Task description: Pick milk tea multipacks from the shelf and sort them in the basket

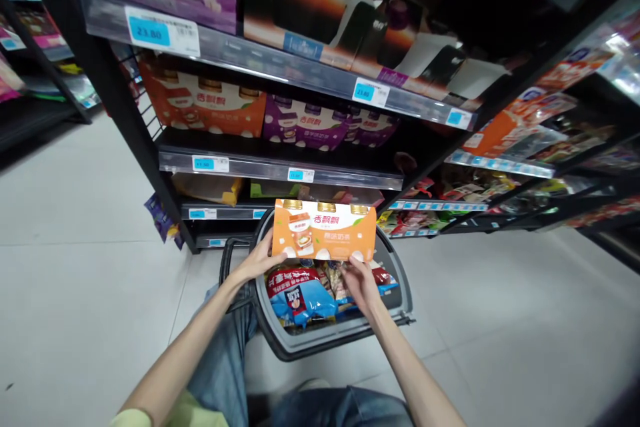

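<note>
Both my hands hold an orange three-cup pack of milk tea (pixel 324 231) just above a grey shopping basket (pixel 330 339) on the floor. My left hand (pixel 261 259) grips the pack's lower left corner. The lower right edge is held by my right hand (pixel 361 280). Inside the basket lie snack bags, among them a red and blue one (pixel 299 295). Matching orange packs (pixel 205 104) and purple packs (pixel 320 124) stand on the shelf in front of me.
Black shelving with blue price tags (pixel 210 163) rises ahead and runs off to the right, stocked with packets. Another shelf unit (pixel 35 47) stands at far left across a pale tiled floor (pixel 75 267). My knees in jeans (pixel 225 360) are below.
</note>
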Motion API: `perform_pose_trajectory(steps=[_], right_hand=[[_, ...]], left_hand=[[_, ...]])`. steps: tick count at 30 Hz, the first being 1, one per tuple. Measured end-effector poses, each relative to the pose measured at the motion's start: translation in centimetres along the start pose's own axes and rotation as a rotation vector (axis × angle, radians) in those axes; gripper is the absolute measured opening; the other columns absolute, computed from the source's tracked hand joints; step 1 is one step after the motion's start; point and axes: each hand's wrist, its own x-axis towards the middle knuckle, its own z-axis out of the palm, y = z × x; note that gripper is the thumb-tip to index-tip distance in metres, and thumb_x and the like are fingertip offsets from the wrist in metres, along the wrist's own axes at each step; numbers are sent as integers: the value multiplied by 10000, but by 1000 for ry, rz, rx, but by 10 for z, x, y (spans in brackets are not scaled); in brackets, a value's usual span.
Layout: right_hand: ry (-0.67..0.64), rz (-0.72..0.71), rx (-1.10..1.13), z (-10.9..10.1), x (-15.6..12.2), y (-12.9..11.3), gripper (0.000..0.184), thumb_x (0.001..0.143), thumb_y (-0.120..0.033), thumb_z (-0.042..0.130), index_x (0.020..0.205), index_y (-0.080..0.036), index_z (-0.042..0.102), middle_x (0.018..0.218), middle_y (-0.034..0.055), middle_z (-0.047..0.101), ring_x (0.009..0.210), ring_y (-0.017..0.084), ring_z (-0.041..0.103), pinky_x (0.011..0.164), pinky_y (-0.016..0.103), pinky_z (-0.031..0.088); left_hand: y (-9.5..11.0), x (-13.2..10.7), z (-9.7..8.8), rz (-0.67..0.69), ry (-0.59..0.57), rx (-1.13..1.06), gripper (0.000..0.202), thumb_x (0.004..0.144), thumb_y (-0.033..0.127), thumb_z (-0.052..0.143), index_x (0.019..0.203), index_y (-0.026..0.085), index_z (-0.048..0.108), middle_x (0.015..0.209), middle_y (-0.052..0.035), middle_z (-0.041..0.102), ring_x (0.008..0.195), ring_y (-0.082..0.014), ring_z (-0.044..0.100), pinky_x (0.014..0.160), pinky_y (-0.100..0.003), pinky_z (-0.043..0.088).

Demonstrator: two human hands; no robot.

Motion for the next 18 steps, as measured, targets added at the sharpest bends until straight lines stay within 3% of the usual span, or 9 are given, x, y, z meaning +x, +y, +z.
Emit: perform_pose_trajectory(steps=[4,9,13,18], right_hand=[[-45,-30,-147,-5,-3,-1,499,610,-254,868,1061,-221,655,1115,65,723,1057,247,671,978,395,529],[-59,-39,-385,-20,1,5,580,551,-229,906,1081,-169,678,1084,101,745,998,270,696,955,421,538],[-80,1,-515,-32,3,10,556,547,-271,911,1049,-142,709,1086,127,746,992,294,700,929,437,548],[-101,21,-553,-37,5,13,555,551,-287,910,1048,-129,721,1099,148,739,1000,308,696,929,457,548]], left_hand=[[-2,0,-1,107,56,67,897,797,513,662,1504,116,277,1510,-170,429,1384,-365,413,1146,-481,381],[-1,2,3,103,74,111,900,776,366,702,1524,142,254,1420,-140,532,1255,-294,558,1080,-418,454],[-3,2,6,63,47,144,979,736,437,761,1534,190,251,1400,-112,567,1234,-281,584,1050,-394,481],[-7,3,5,41,54,262,1011,707,448,778,1544,210,264,1474,-112,501,1310,-307,523,1104,-427,428]])
